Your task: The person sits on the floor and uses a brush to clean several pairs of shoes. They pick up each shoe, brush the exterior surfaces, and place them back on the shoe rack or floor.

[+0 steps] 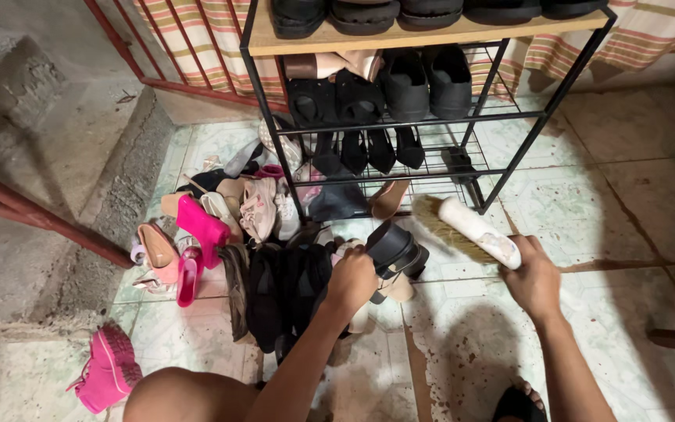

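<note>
My left hand (351, 279) grips a black chunky-heeled shoe (397, 250), held up above the floor in front of me. My right hand (535, 279) holds a white-handled brush (474, 228) with tan bristles, its bristle end pointing left toward the shoe. Brush and shoe are close together, about touching. Both hands are below a black metal shoe rack (501, 117).
The rack holds black shoes (426, 80) on its shelves under a wooden top board (400, 37). A heap of pink, beige and black shoes (228, 227) lies on the tiled floor at the left. A pink boot (107, 370) lies near my knee. Red metal bars (33, 215) stand on the left.
</note>
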